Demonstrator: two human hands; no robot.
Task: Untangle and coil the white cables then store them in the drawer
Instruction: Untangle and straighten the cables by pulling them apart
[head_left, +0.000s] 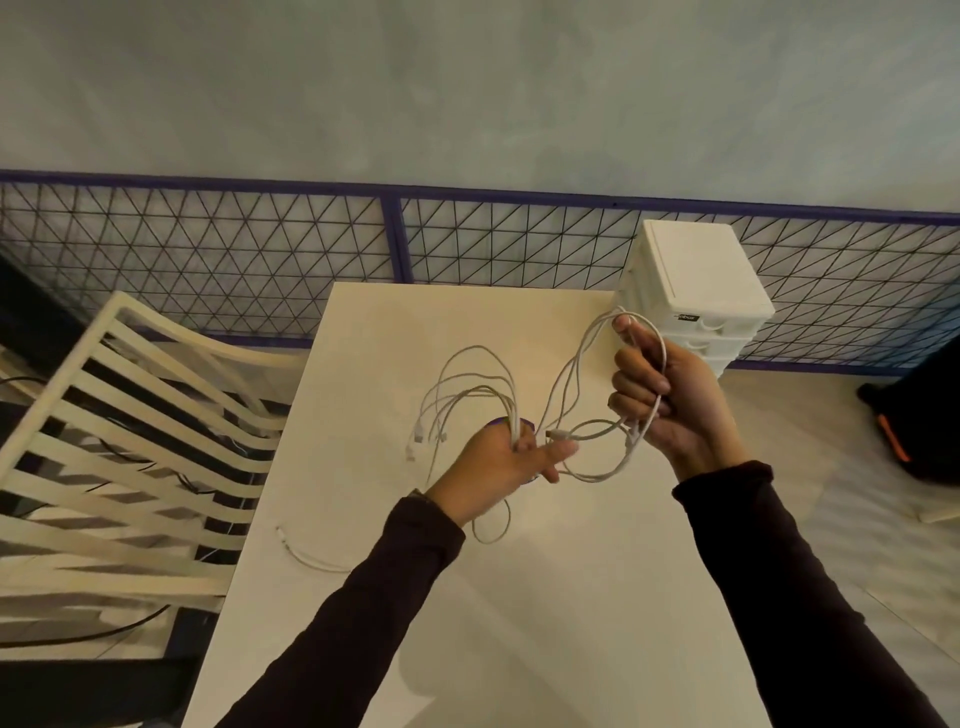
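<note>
Both my hands hold a tangle of thin white cables (470, 395) above the white table (519, 597). My left hand (501, 460) grips a bunch of loops that arch up and to the left, with several plug ends dangling beside it. My right hand (667, 402) is closed on a loose coil of cable that loops up past my fingertips and sags down toward my left hand. Another end of white cable (306, 553) lies on the table near its left edge. A white drawer unit (693, 283) stands at the table's far right corner, its drawers shut.
A white slatted chair (140, 457) stands left of the table, with dark cords on the floor under it. A purple-framed wire mesh panel (249, 249) runs behind the table. A black bag with an orange strip (919, 436) sits on the floor at right.
</note>
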